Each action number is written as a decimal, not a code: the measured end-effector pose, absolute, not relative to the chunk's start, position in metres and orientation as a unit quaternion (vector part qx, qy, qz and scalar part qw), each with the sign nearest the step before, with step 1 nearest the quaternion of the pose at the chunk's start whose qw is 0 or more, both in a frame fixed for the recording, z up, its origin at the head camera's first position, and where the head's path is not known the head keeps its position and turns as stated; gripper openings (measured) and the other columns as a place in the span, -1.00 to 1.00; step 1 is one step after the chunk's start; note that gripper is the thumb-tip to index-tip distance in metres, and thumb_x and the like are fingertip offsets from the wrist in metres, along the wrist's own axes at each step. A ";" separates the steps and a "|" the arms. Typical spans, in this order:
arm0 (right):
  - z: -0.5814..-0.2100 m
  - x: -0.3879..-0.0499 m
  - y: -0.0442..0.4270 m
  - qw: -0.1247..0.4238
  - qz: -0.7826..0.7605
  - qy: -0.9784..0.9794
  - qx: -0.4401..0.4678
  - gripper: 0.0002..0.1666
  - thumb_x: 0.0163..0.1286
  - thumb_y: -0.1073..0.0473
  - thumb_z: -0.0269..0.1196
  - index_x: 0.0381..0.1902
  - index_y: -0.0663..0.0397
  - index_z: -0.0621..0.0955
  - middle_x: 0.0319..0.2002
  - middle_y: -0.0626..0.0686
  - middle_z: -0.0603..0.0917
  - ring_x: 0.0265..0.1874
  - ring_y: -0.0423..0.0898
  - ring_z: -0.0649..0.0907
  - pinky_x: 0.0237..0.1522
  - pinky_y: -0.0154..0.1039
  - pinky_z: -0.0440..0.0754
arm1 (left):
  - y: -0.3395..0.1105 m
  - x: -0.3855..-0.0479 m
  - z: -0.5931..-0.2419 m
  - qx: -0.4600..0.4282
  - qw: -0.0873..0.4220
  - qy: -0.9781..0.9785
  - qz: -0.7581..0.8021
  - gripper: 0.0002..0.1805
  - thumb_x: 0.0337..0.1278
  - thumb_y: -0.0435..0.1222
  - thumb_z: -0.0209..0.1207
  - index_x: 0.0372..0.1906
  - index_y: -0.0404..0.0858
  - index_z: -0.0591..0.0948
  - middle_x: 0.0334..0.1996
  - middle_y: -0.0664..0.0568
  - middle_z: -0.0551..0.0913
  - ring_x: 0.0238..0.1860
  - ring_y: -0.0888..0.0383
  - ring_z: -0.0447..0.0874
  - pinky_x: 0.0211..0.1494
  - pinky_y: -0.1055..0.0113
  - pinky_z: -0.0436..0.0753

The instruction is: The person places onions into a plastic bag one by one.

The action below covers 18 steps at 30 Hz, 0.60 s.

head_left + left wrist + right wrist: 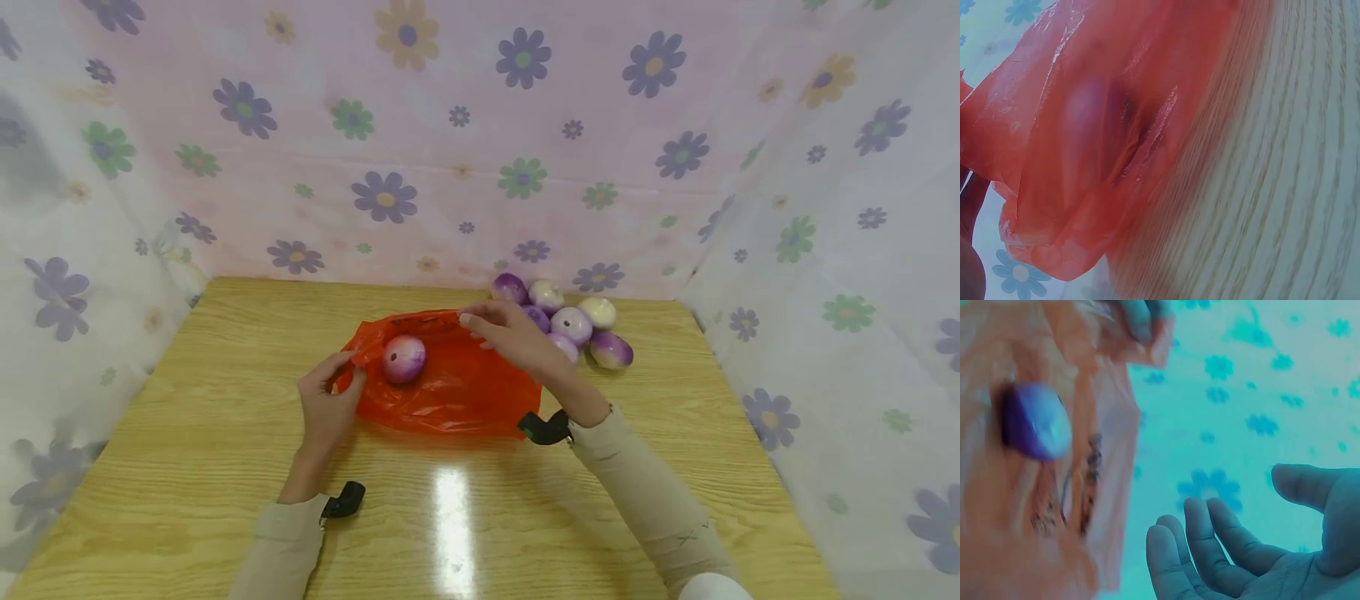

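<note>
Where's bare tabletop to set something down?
Left: tabletop between left grip and left edge. Front: below the red bag, between the sleeves. Right: between the right sleeve and right edge. Crowded: back right, vegetables bunched by right grip; centre, the bag.

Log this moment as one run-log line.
left hand: pinching red bag | right hand: empty, near bag rim | onion: in bag | other onions: grouped on table

Flwr-print sheeting behind wdn tbl
</note>
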State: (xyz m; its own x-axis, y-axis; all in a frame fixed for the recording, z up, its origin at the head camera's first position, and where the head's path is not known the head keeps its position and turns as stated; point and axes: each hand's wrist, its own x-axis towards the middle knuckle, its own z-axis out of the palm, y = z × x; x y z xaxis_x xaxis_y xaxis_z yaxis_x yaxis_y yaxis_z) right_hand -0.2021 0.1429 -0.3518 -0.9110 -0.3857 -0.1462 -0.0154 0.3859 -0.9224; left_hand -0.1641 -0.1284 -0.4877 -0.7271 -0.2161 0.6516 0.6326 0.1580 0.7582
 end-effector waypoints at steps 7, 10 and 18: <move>-0.349 -0.214 0.186 0.150 -0.561 0.809 -0.094 -0.38 0.60 -0.06 0.08 0.39 0.26 0.43 0.33 0.29 0.50 0.30 0.26 0.53 0.35 0.15 0.49 | -0.122 -0.153 -0.469 -0.151 0.334 -0.676 -0.639 -0.76 0.00 -0.80 0.14 -0.18 -0.67 0.65 -0.21 0.23 0.74 -0.17 0.44 0.68 0.05 0.56 0.64; -0.358 -0.219 0.207 0.128 -0.562 0.814 -0.074 -0.36 0.61 -0.05 0.06 0.39 0.33 0.42 0.33 0.36 0.49 0.30 0.30 0.52 0.33 0.16 0.50 | -0.122 -0.151 -0.465 -0.153 0.338 -0.675 -0.637 -0.76 0.01 -0.80 0.13 -0.18 -0.67 0.65 -0.22 0.18 0.76 -0.17 0.44 0.68 0.05 0.58 0.64; -0.401 -0.218 0.254 0.111 -0.591 0.799 0.002 -0.31 0.65 -0.02 -0.04 0.42 0.47 0.31 0.38 0.47 0.38 0.35 0.36 0.43 0.43 0.13 0.39 | -0.123 -0.148 -0.461 -0.140 0.340 -0.683 -0.631 -0.78 0.02 -0.78 0.14 -0.20 -0.63 0.66 -0.24 0.23 0.75 -0.20 0.44 0.68 0.03 0.59 0.64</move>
State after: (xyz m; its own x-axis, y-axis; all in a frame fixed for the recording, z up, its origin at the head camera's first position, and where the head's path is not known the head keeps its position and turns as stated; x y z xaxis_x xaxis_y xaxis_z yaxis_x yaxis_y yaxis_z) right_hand -0.2184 0.2536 -0.4009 -0.9755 -0.1282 -0.1790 0.1338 0.3003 -0.9444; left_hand -0.1483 -0.1227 -0.4610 -0.7292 -0.2384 0.6415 0.6204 0.1653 0.7667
